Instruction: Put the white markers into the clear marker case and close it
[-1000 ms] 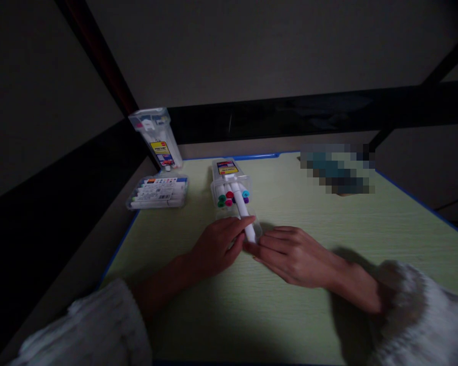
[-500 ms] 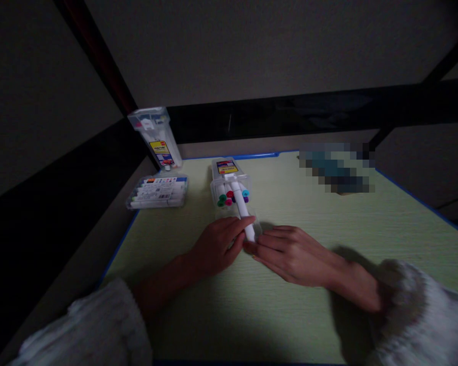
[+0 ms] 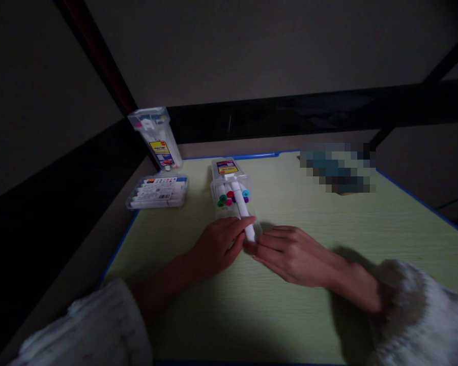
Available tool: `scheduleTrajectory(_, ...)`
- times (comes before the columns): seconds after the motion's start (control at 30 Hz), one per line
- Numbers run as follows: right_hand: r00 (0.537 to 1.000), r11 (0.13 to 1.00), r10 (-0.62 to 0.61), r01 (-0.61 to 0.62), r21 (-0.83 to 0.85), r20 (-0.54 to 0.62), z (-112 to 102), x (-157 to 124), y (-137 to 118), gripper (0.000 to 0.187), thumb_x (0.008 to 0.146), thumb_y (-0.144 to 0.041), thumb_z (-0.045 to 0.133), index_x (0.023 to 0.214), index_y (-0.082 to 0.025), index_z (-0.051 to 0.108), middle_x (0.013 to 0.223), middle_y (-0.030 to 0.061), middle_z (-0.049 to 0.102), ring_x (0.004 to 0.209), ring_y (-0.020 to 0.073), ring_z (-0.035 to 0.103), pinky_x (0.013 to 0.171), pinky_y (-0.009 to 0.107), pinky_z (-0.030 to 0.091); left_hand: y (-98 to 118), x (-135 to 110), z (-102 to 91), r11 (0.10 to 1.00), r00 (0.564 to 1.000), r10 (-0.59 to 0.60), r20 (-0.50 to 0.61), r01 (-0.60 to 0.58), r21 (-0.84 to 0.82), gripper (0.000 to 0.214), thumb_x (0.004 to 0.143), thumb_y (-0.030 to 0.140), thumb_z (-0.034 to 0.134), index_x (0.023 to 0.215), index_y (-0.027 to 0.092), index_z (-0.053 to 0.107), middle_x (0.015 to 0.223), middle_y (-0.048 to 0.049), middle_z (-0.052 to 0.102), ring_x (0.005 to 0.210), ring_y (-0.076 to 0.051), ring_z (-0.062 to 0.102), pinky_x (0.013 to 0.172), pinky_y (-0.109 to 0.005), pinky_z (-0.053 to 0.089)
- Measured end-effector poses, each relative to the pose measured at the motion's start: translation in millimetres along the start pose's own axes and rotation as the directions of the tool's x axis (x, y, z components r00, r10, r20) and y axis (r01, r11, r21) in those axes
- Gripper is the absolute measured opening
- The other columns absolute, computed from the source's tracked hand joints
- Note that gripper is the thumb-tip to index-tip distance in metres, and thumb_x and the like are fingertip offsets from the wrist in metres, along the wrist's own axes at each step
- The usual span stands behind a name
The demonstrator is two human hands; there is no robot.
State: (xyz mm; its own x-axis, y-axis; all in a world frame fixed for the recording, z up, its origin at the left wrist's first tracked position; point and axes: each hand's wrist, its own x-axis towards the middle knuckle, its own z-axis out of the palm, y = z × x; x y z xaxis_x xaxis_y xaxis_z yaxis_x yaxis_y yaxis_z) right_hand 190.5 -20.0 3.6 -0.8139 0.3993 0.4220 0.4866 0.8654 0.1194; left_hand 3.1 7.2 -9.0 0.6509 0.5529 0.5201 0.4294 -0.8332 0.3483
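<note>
A white marker point(image 3: 241, 207) slants from the open mouth of a clear plastic marker case point(image 3: 214, 175) toward me. My left hand point(image 3: 218, 245) is closed on its near part, the index finger lying across the top and the thumb below. The fingers of my right hand point(image 3: 288, 253) are bunched together at the marker's near end; whether they grip it or something small is hidden. In the case, several markers with green, red, pink, blue and purple ends point(image 3: 229, 202) face me. The case's clear lid point(image 3: 257, 223) lies folded out flat, partly under my hands.
At the back left stands another clear marker case point(image 3: 162, 145), upright. A flat clear pack of white markers point(image 3: 158, 193) lies in front of it near the table's left edge. A pixelated object point(image 3: 334, 170) is at the back right. The pale green table point(image 3: 221, 320) has blue edging.
</note>
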Motion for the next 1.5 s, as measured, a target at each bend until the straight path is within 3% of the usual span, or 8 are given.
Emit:
scheduleTrajectory(0.9,0.999,1.0,0.015,-0.016,0.013,0.035,0.4,-0.1,-0.1,0.02,0.089,-0.018,0.037,0.097,-0.014,0.055,0.069,0.0008,0.057,0.061,0.0134,0.05,0.056,0.028,0.036,-1.5,-1.0,1.4,1.0,1.0,-0.004,-0.009,0.004,0.012,0.031,0.085,0.013,0.037,0.113,0.014,0.048,0.091,-0.0061,0.063,0.082,-0.014,0.059,0.074,-0.028,0.05)
scheduleTrajectory(1.5,0.999,1.0,0.004,-0.003,0.019,-0.032,-0.2,0.4,-1.0,0.019,0.087,-0.016,0.04,0.095,-0.012,0.056,0.067,0.0011,0.058,0.06,0.0137,0.051,0.055,0.028,0.038,1.1,0.3,0.0,1.0,1.0,-0.004,-0.028,0.005,0.024,0.03,0.084,0.012,0.037,0.112,0.012,0.049,0.091,-0.007,0.063,0.081,-0.015,0.059,0.075,-0.029,0.051)
